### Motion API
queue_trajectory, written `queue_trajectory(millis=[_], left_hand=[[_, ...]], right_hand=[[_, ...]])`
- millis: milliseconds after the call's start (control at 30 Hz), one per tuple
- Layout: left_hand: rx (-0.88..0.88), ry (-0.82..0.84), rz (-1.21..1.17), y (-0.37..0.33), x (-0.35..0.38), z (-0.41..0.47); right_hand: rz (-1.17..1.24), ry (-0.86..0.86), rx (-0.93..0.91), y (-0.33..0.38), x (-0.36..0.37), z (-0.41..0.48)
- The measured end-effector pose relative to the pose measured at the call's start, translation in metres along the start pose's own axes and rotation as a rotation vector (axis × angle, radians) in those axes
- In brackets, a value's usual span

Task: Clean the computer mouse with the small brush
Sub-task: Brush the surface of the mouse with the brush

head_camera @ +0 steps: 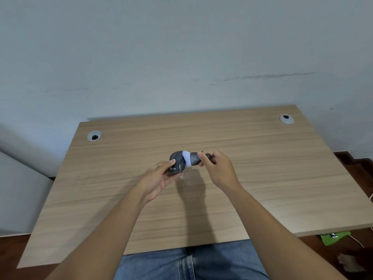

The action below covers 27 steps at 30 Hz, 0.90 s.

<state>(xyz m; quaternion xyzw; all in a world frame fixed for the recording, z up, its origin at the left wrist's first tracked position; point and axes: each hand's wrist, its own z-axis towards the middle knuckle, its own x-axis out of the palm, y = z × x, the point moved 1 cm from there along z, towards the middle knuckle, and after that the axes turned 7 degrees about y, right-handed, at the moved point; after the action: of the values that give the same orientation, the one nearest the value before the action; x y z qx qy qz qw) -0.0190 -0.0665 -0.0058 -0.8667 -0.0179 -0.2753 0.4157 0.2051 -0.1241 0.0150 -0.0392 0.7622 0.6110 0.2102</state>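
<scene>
Holding the computer mouse point(177, 163) above the middle of the wooden counter point(262, 178), the left hand point(159, 179) has its fingers point(170, 163) curled around the mouse's near end, thumb lying along its left side. Just right of the mouse, the right hand point(219, 168) pinches the dark handle of the small brush point(192, 158), fingers closed on it, and the pale bristles touch the mouse's right side. Below the mouse, a small clear scrap point(185, 176) lies on the counter.
</scene>
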Motion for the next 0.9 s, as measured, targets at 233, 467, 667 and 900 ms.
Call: queue_trajectory(millis=[233, 467, 667, 900], left_hand=[[-0.13, -0.034, -0.089, -0.006, 0.006, 0.001], [-0.218, -0.018, -0.133, -0.005, 0.005, -0.004], [-0.214, -0.029, -0.147, -0.008, 0.006, -0.005], [-0.19, -0.055, -0.138, -0.012, 0.015, 0.0]], right_hand=[[-0.066, 0.068, -0.174, 0.007, 0.004, -0.003], [-0.107, -0.091, -0.12, -0.002, 0.002, 0.002], [-0.01, 0.005, -0.065, 0.001, 0.008, 0.002], [0.014, -0.136, -0.055, 0.006, 0.002, 0.001]])
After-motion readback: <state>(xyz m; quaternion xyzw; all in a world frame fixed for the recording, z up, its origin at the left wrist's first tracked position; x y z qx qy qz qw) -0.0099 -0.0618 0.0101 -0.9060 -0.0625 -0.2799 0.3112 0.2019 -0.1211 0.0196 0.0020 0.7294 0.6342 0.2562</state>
